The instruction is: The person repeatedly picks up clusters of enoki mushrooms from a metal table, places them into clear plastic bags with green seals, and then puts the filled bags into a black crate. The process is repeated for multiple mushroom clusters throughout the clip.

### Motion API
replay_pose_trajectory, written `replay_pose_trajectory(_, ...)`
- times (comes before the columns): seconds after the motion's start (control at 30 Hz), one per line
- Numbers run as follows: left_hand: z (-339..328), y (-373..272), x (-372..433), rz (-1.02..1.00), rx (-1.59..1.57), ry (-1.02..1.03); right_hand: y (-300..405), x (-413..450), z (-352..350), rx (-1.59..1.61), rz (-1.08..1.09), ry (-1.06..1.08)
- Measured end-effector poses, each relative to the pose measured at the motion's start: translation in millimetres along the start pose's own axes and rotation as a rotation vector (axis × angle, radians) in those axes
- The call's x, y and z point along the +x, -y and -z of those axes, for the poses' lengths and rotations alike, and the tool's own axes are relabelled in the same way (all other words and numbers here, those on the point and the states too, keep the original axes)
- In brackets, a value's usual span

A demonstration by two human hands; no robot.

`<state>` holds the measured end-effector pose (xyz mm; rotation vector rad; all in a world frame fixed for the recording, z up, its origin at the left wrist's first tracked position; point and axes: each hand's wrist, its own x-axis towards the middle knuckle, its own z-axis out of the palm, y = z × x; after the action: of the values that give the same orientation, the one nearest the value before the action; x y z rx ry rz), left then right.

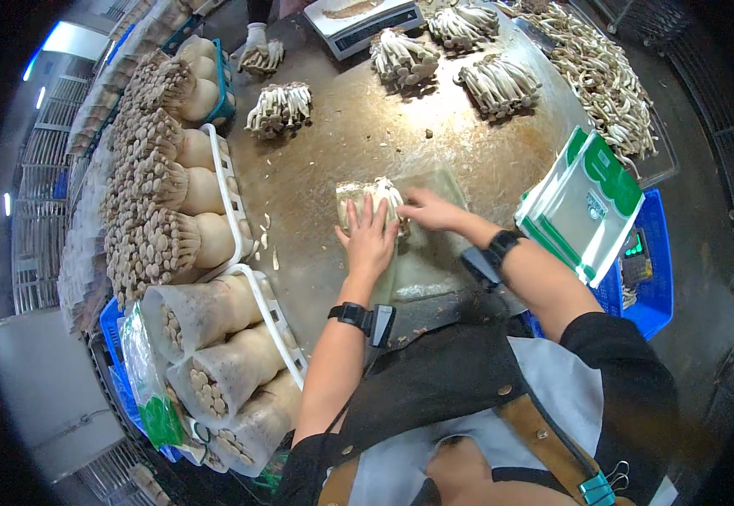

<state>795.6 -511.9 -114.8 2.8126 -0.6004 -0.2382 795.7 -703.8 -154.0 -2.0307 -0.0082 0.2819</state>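
On the worktable point(316, 164) in front of me lies a small bunch of pale-stemmed mushrooms point(387, 188), its left part under clear film. My left hand point(370, 240) holds it from above, fingers spread across it. At the bunch's right end are the fingertips of my right hand point(433, 210); whether they grip it is hidden. Beneath and to the right lie flat, clear plastic bags or sheets point(427, 284). Both wrists wear black straps with a small grey device.
At left, crates hold mushroom clusters point(152, 171) on pale grow blocks and bagged blocks point(221, 373). Several cut bunches point(500, 85) lie ahead near a weighing scale point(376, 35). Another person's gloved hand point(255, 38) touches one. Right: loose mushrooms point(601, 69), green-printed bags point(595, 190), a blue basket point(655, 272).
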Motion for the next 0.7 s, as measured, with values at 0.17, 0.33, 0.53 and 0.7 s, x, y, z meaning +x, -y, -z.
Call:
replay_pose_trajectory(0.17,-2.5,-3.9,-6.8,-0.061,0.091,-0.034,-15.0,-58.3,47.4,-0.315,-0.455,-0.46)
replay_pose_trajectory(0.33,-1.3,-5.6,9.0,0.101,-0.204,-0.017,26.7,-54.1,5.0,0.34,-0.147,-0.143)
replay_pose_trajectory(0.53,-6.7,19.4,17.4,0.171,-0.774,-0.085,87.1,-62.5,-70.2,-0.41,-0.06,0.026)
replay_pose_trajectory(0.7,-7.4,50.9,15.2,0.484,-1.045,0.097,77.5,-97.5,-5.2,-0.253,0.089,0.178)
